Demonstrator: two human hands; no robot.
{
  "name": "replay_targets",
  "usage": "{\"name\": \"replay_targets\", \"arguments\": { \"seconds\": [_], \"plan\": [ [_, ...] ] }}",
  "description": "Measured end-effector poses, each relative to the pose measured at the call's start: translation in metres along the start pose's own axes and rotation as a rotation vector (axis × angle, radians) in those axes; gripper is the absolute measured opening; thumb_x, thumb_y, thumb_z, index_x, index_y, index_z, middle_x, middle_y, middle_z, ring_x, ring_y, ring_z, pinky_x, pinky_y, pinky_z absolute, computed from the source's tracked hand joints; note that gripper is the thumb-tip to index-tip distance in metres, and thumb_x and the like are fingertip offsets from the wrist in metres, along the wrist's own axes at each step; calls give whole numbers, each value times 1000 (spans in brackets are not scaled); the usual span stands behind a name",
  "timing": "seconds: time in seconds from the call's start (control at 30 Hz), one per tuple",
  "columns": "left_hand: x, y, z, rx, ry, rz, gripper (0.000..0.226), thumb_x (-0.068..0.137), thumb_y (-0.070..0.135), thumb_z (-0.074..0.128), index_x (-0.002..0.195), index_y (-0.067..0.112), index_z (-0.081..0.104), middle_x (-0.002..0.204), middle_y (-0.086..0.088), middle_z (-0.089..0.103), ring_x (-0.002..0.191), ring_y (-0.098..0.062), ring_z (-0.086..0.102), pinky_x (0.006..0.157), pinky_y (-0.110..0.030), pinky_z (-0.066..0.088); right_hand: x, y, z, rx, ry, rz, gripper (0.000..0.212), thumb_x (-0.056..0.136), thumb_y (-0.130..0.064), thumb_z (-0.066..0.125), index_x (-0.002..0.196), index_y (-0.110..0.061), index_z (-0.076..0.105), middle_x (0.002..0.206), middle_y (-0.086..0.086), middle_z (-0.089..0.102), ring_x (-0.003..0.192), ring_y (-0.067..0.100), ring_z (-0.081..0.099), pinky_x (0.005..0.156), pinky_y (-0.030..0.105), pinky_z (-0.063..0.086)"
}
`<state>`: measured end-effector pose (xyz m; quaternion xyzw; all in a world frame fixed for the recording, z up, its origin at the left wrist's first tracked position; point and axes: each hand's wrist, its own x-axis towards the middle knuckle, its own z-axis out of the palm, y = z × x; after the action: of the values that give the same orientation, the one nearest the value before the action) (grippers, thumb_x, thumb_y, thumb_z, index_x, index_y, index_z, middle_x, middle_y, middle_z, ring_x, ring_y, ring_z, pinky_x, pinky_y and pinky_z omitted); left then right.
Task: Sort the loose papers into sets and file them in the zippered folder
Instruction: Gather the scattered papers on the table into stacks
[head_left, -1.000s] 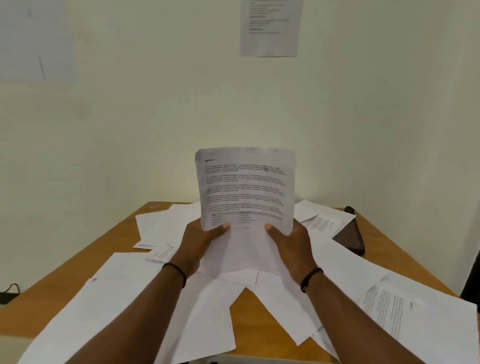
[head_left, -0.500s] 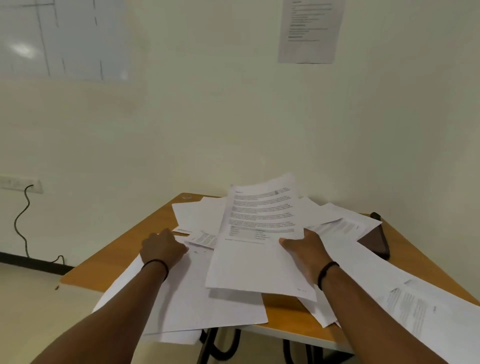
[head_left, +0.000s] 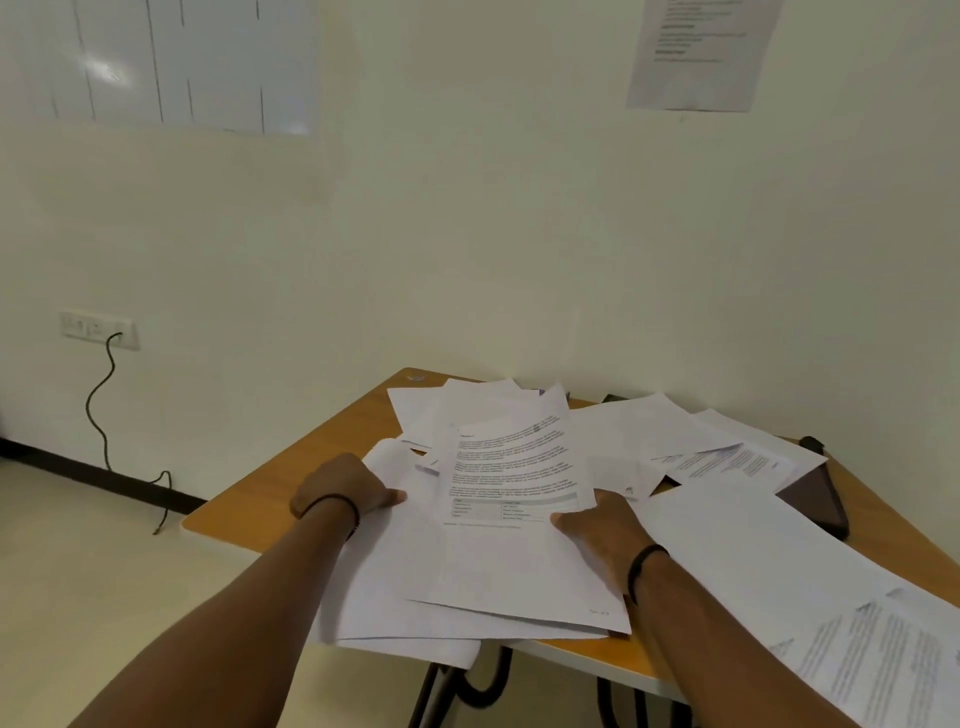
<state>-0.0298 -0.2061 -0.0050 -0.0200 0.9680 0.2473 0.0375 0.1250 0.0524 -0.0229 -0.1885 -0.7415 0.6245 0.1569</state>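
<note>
Head view: two hands, left hand (head_left: 345, 486) and right hand (head_left: 605, 525), each gripping one sheet.

Dark folder (head_left: 815, 499) mostly under papers (head_left: 727, 452); printed text blurred; right-hand fingers (head_left: 571, 519) partly beneath sheet.

Office: desk (head_left: 291, 470) w/ papers (head_left: 649, 431), whiteboard (head_left: 171, 57), wall notice (head_left: 701, 52).
</note>
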Motion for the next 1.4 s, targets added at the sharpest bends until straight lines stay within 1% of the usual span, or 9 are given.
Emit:
{"name": "replay_targets", "arguments": {
  "seconds": [0.2,0.43,0.6,0.83,1.03,1.1,1.23,1.33,1.4],
  "plan": [
    [14,7,-13,-131,-41,45,50,71,31,87,105,3,63,88,-7,60,77,-25,58,67,-33,47,8,-2,-4,-4,20,8,22,85,0,70,94,-20,71,103,2,72,98,22,67,86,34,56],
    [-3,16,-56,-346,328,174,19,73,17,78,76,6,64,76,-10,64,64,-27,55,55,-28,37,6,-15,-7,17,120,-90,21,85,-9,71,95,-26,74,100,-4,75,95,20,69,89,42,57],
    [-23,26,-96,-702,489,188,25,76,15,75,67,2,56,64,-8,54,56,-24,48,49,-27,31,-3,-29,-17,67,184,-141,27,85,-6,68,88,-32,73,100,-5,74,97,21,68,90,43,56],
    [-28,37,-91,-1398,310,116,28,77,19,81,95,4,65,95,-8,68,91,-31,65,83,-34,51,-11,-36,-45,103,269,-147,23,85,-4,69,89,-26,73,96,-2,75,93,24,69,90,46,56],
    [-29,59,-22,-1566,162,-87,36,91,20,71,120,2,58,114,-8,61,97,-28,57,89,-31,45,-5,-21,-73,101,371,-136,19,85,-8,68,90,-25,72,94,-4,74,92,21,68,87,44,57],
    [-18,59,8,-1520,112,-185,45,90,20,73,125,-3,55,121,-8,60,101,-30,58,89,-31,45,-2,-10,-85,76,388,-112,17,86,-8,67,92,-23,72,94,-3,74,91,22,68,86,44,57],
    [3,55,42,-1099,124,-311,61,87,12,72,136,-5,41,133,-22,55,115,-41,56,93,-42,50,7,17,-104,-21,418,-32,13,85,-8,66,92,-17,72,94,1,74,88,22,68,84,41,57],
    [8,60,44,-603,275,-179,77,81,16,71,143,3,27,138,-28,41,122,-45,47,100,-51,46,16,31,-106,-104,429,14,10,85,-10,66,90,-16,72,91,1,74,85,22,68,81,40,58],
    [5,63,42,-205,321,-14,80,80,31,74,143,10,30,139,-25,38,124,-43,42,101,-49,41,21,33,-103,-145,447,34,7,85,-10,65,86,-15,71,86,1,73,81,22,67,77,36,58]
  ]
}}
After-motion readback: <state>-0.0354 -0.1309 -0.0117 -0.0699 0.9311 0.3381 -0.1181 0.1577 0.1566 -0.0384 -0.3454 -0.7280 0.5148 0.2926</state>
